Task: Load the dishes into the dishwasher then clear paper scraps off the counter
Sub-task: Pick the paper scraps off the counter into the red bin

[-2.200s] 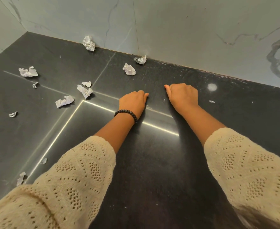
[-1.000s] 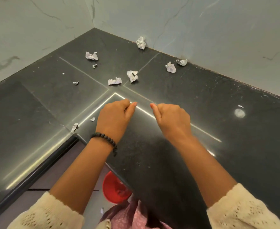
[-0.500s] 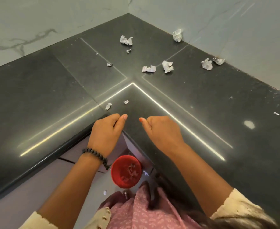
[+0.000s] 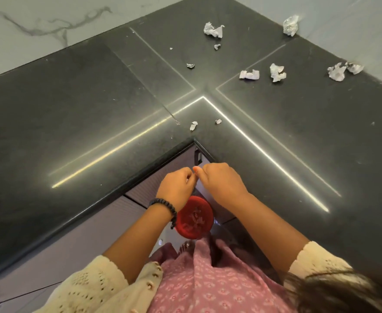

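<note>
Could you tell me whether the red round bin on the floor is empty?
Not empty: the red round bin holds pale scraps, visible through its open top.

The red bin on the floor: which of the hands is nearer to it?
Left. The left hand sits just above the red bin, its wrist overlapping the bin's rim in the image. The right hand is up and to the right, clear of the bin.
</note>
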